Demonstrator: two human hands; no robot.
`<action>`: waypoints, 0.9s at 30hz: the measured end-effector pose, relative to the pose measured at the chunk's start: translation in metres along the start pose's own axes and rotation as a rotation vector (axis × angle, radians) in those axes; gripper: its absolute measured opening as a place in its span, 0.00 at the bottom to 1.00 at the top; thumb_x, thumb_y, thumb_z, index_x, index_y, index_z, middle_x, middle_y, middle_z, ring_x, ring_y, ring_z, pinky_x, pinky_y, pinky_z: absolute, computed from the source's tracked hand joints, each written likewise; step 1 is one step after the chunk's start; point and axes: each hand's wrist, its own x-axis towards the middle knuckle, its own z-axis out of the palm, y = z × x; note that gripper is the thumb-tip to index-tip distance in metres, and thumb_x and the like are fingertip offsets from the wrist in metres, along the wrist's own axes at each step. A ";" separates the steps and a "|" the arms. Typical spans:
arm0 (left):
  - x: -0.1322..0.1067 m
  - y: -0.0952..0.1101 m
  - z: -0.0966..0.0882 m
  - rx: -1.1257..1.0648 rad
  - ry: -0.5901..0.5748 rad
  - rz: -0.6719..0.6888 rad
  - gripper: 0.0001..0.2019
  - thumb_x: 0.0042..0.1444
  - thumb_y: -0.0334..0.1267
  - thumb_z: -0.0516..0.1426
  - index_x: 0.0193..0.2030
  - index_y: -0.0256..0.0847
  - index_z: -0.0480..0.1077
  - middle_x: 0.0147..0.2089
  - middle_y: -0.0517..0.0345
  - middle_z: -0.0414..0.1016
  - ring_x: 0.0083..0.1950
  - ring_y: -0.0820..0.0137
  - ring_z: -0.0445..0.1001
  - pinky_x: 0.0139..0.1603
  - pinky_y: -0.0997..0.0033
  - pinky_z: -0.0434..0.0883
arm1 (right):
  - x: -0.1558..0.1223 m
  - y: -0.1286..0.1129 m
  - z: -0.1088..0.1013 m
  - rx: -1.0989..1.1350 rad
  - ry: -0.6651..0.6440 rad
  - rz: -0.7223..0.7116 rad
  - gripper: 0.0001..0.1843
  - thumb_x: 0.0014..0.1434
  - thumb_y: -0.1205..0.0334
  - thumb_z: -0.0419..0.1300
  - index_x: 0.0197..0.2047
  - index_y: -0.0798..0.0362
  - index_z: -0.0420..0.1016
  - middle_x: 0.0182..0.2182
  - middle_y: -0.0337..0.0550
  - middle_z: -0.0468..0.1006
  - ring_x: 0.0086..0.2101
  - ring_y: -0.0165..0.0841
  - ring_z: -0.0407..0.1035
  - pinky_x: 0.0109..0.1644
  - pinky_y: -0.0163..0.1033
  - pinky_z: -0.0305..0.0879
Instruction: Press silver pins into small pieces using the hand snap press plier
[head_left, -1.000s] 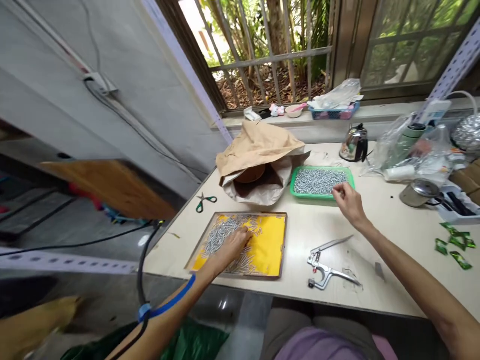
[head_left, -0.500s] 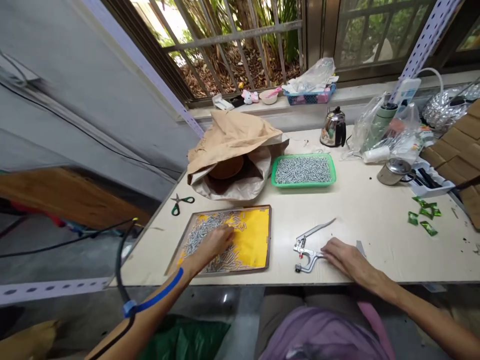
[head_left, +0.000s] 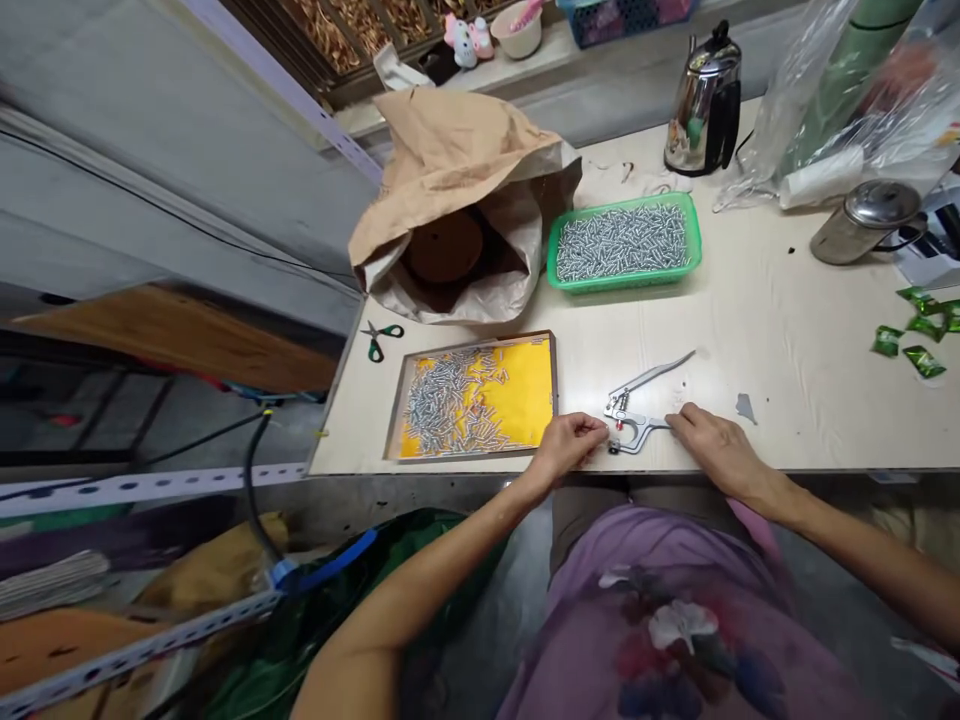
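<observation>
My left hand (head_left: pixel 571 446) is closed in a pinch right beside the jaw of a pair of silver snap-fastener pliers (head_left: pixel 637 428). Whatever sits between its fingertips is too small to make out. My right hand (head_left: pixel 712 446) has its fingers on the end of the pliers' lower handle, and the pliers lie on the table with the upper handle spread away. Left of them is a shallow tray (head_left: pixel 553 372) with a yellow bottom, where many small silver metal pins (head_left: pixel 442 400) are heaped toward the left side.
Behind the tray, an open brown paper bag (head_left: pixel 457 150) slumps beside a green basket (head_left: pixel 696 240) full of small metal parts. Green-handled scissors (head_left: pixel 380 340) lie at the left. A kettle (head_left: pixel 703 105), a metal cup (head_left: pixel 855 232) and green wrapped packets (head_left: pixel 924 362) stand or lie at the right.
My left hand has left the pins in the tray and moved right to the pliers' jaw, fingers pinched. My right hand stays at the pliers' handle. The view has tilted down.
</observation>
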 end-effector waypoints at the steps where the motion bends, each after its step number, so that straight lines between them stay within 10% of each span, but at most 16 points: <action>1: 0.003 -0.001 0.006 -0.009 0.001 -0.031 0.05 0.52 0.32 0.62 0.28 0.33 0.71 0.15 0.68 0.63 0.14 0.82 0.58 0.15 0.82 0.55 | 0.000 0.000 0.001 -0.005 0.008 0.000 0.15 0.61 0.78 0.49 0.42 0.53 0.72 0.35 0.44 0.74 0.32 0.32 0.67 0.31 0.36 0.58; 27: 0.026 0.000 0.011 0.165 -0.094 -0.255 0.09 0.55 0.32 0.62 0.26 0.34 0.70 0.10 0.71 0.57 0.11 0.82 0.55 0.14 0.83 0.50 | -0.002 0.002 0.007 0.103 0.006 -0.015 0.13 0.61 0.77 0.50 0.41 0.53 0.71 0.37 0.46 0.73 0.36 0.34 0.67 0.33 0.37 0.60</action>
